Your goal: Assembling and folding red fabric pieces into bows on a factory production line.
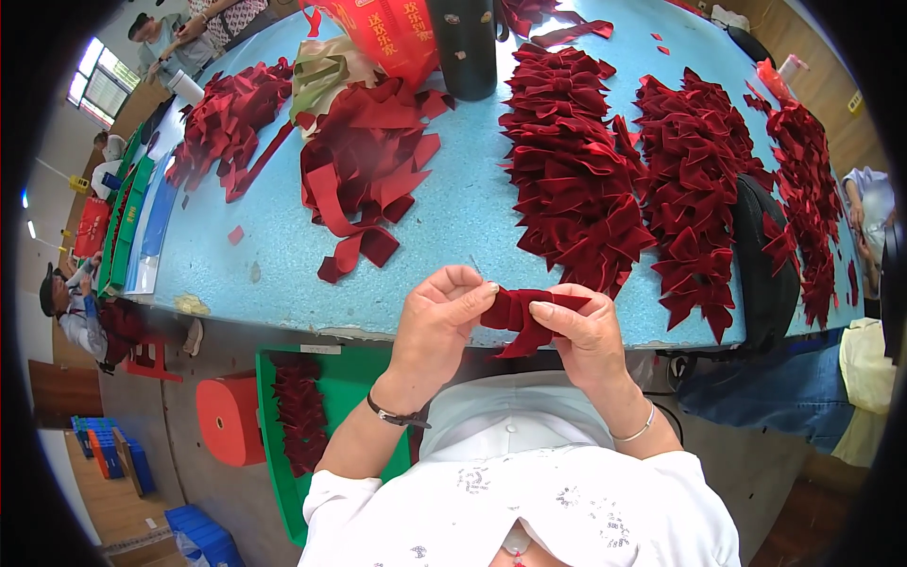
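A dark red velvet ribbon bow (519, 319) is held between my two hands, just off the table's near edge. My left hand (433, 317) is closed in a pinch at the bow's left end. A thin needle-like sliver (475, 264) sticks up by its fingertips; which fingers hold it, I cannot tell. My right hand (588, 334) grips the bow's right side, thumb on top. Beyond the hands, finished-looking bows (567, 161) lie heaped in a long row. Loose red ribbon strips (354, 161) are piled to the left of them.
More bow rows (694, 180) and a black bag (763, 265) lie right on the blue table (274, 293). A black tumbler (467, 47) stands at the back beside a red bag (383, 33). Below are a green crate (345, 378) and red stool (230, 421). Other people sit around.
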Available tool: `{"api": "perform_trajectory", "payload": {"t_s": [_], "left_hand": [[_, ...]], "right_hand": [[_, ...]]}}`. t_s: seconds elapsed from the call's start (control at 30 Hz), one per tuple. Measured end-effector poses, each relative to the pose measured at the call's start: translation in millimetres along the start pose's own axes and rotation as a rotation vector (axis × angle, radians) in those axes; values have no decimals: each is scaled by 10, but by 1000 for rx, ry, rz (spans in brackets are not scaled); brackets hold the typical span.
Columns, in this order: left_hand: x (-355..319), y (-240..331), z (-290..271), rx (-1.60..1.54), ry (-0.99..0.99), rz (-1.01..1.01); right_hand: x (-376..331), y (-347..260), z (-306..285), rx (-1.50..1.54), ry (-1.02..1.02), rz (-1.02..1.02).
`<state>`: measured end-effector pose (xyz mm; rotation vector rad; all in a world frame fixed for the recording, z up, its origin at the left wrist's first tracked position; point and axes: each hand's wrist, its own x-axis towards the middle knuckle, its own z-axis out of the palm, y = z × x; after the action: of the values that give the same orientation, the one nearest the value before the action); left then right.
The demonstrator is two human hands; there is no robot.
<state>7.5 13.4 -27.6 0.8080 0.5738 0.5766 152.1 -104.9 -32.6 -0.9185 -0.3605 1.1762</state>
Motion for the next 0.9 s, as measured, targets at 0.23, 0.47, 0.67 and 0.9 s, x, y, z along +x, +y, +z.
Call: {"api": "perform_trajectory", "payload": {"t_s": [0.23, 0.47, 0.67, 0.9], "left_hand": [[-38, 164, 180, 235, -78, 52], [-69, 126, 136, 400, -71, 43], [-40, 30, 111, 187, -32, -34], [-72, 62, 188, 283, -72, 41]], "right_hand": [[-5, 20, 4, -20, 25, 15], [-32, 0, 14, -110, 19, 4], [-19, 60, 5, -14, 32, 4], [-52, 67, 42, -157, 56, -38]]}}
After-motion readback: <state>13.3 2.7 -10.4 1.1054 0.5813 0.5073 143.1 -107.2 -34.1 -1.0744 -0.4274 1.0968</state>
